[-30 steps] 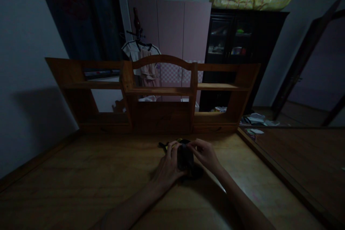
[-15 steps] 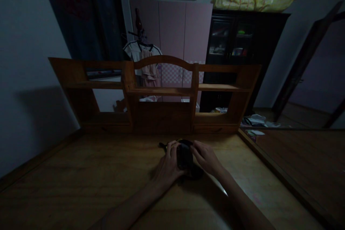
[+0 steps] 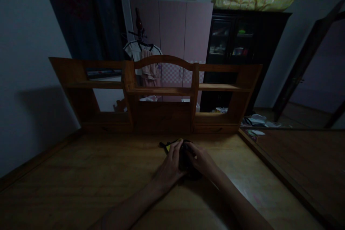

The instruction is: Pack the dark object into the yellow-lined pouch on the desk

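On the wooden tabletop (image 3: pixel 121 172) sits a dark black object (image 3: pixel 185 163) with a strap-like end and a yellow patch at its far left. Its kind is lost in the dim light. My left hand (image 3: pixel 172 163) is wrapped around the left side, fingers bent over the top. My right hand (image 3: pixel 199 156) is closed at the upper right of the same object, thumb and fingers drawn together near its top. What the right fingertips pinch is too dark to make out. Both hands hide much of the object.
A wooden shelf unit (image 3: pixel 161 91) runs along the back of the tabletop. A raised wooden edge (image 3: pixel 269 161) borders the right side, and a white wall (image 3: pixel 35 115) stands at the left. Beyond are a pink wardrobe (image 3: pixel 172 28) and a dark cabinet (image 3: pixel 265 43).
My right hand has moved left and inward over the top of the black object, its fingers now closer to the left hand's fingertips. The left hand has barely shifted.
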`<state>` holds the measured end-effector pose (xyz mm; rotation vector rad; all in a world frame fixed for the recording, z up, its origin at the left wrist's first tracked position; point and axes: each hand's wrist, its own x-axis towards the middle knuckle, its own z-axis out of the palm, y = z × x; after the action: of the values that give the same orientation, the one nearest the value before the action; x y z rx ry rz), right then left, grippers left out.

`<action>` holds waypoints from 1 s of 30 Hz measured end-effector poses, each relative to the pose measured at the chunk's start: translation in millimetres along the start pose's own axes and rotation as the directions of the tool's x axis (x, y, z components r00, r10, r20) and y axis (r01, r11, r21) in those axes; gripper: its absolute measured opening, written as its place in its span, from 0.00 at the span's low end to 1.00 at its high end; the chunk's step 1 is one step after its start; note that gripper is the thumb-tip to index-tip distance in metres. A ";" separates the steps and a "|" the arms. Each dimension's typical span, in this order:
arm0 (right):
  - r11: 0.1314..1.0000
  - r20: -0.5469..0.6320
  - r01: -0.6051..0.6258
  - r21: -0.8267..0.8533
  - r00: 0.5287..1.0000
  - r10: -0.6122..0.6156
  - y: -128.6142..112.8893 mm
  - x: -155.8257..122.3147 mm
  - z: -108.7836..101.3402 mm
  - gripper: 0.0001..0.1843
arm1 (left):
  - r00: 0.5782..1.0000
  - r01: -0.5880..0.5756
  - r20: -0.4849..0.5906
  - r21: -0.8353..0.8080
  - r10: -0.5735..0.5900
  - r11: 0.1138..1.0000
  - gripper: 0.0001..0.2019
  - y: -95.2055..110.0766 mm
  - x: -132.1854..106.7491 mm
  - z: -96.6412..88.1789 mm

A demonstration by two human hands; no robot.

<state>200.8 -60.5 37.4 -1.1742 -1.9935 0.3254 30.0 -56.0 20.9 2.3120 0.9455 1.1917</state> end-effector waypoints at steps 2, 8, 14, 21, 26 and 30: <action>1.000 0.009 -0.018 0.012 1.000 0.018 -0.1 0.0 0.0 0.20 | 1.000 -0.013 0.006 -0.003 0.013 1.000 0.46 0.3 -0.5 -1.1; 0.993 -0.029 -0.028 0.112 0.999 0.032 -8.1 -2.0 1.2 0.21 | 0.996 -0.084 0.004 -0.013 0.085 0.996 0.42 -3.6 -2.2 -4.1; 0.956 -0.048 -0.069 0.285 0.995 0.086 -8.4 -4.3 9.1 0.22 | 0.992 -0.125 0.023 0.009 0.125 0.992 0.40 -6.1 -3.0 -4.7; 0.963 -0.051 -0.055 0.265 0.996 0.071 -5.0 -3.7 11.9 0.19 | 0.995 -0.094 0.043 0.039 0.093 0.995 0.41 0.9 -0.7 -7.6; 0.977 -0.038 -0.081 0.199 0.995 0.091 4.6 -4.1 14.4 0.19 | 0.994 -0.109 0.034 0.077 0.107 0.991 0.46 4.3 0.6 -8.9; 0.992 0.005 -0.094 0.085 0.996 0.094 12.1 -4.6 13.9 0.18 | 0.985 -0.158 0.089 0.135 0.147 0.978 0.50 5.1 2.6 -11.7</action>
<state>199.4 -55.5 19.0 -1.2160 -1.9101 0.4545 23.6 -57.5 32.2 2.5642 0.8633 1.1145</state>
